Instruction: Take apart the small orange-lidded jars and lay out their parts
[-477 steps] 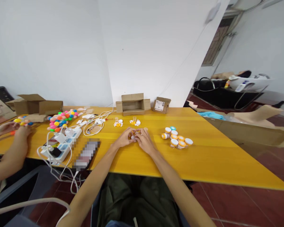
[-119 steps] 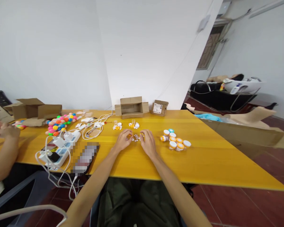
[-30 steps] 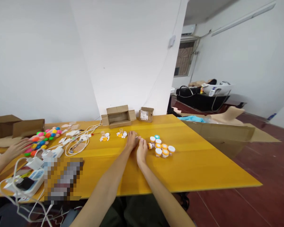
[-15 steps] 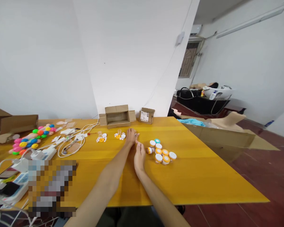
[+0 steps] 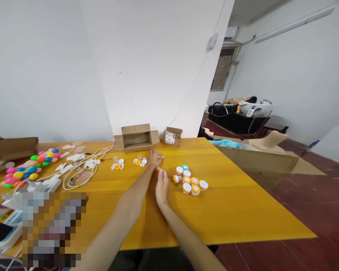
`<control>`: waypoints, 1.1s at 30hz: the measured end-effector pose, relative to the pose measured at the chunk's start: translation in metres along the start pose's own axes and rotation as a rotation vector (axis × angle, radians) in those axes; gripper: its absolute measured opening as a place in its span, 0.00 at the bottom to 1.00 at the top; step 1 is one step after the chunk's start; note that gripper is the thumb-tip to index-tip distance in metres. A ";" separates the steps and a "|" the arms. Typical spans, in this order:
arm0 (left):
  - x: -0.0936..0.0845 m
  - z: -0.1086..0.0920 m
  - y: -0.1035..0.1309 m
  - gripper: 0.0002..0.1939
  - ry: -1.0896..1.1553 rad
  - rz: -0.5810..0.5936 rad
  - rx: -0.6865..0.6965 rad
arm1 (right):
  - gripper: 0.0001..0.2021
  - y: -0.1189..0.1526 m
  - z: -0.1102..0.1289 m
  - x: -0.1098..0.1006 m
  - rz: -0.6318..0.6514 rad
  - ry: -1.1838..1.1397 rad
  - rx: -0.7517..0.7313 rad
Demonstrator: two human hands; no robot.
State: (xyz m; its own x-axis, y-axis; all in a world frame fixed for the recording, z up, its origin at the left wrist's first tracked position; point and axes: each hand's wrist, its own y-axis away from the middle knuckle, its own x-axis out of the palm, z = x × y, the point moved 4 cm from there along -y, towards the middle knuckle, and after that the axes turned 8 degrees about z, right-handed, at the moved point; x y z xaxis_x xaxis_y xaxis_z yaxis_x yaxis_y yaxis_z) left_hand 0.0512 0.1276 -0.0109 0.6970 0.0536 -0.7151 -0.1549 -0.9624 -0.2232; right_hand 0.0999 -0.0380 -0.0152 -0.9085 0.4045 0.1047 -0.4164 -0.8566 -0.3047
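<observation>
Two piles of white-and-orange parts lie on the desk at nine o'clock from the left hand; whether that hand grips the whitish piece by its fingers, I cannot tell. The right hand is unclenched, lidded jars at its three o'clock.

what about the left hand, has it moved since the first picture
Yes: judged against the open cardboard box by the wall, the left hand has moved rightward and closer to it.
</observation>
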 end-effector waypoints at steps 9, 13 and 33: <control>-0.006 0.000 0.005 0.26 0.101 0.001 0.022 | 0.23 -0.001 0.001 0.001 0.016 0.001 0.020; -0.011 -0.003 0.009 0.24 0.089 -0.002 0.042 | 0.23 0.000 0.002 0.001 0.019 0.002 0.014; -0.020 0.001 0.052 0.24 0.213 0.007 0.127 | 0.23 -0.011 -0.007 -0.004 -0.051 0.064 -0.084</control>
State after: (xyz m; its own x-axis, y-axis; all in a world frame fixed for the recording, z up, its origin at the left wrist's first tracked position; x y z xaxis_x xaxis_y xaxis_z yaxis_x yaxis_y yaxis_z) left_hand 0.0287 0.0770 -0.0088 0.8255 -0.0229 -0.5640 -0.2372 -0.9207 -0.3098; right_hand 0.1078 -0.0281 -0.0189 -0.8812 0.4686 0.0618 -0.4550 -0.8056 -0.3793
